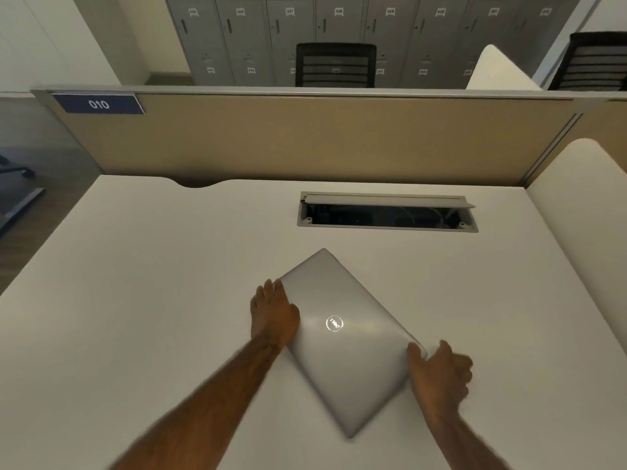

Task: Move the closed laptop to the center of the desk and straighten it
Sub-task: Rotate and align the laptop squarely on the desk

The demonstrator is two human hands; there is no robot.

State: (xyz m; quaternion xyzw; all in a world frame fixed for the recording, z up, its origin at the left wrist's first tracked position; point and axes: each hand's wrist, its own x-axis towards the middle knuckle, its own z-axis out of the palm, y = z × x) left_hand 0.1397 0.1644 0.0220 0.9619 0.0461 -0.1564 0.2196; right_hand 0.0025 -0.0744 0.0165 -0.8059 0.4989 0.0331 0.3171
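A closed silver laptop (346, 344) with a round logo on its lid lies on the white desk (152, 300), turned about 45 degrees so one corner points at me. My left hand (273, 313) grips its left corner, fingers wrapped over the edge. My right hand (437, 374) holds the right corner, thumb on the lid and fingers curled under the edge. The laptop sits slightly right of the desk's middle, near the front.
An open cable tray (386, 213) is set into the desk behind the laptop. A tan partition (305, 140) with a blue "010" sign (98, 104) closes the far edge. A white divider (583, 212) bounds the right side. Black chairs and grey lockers stand beyond.
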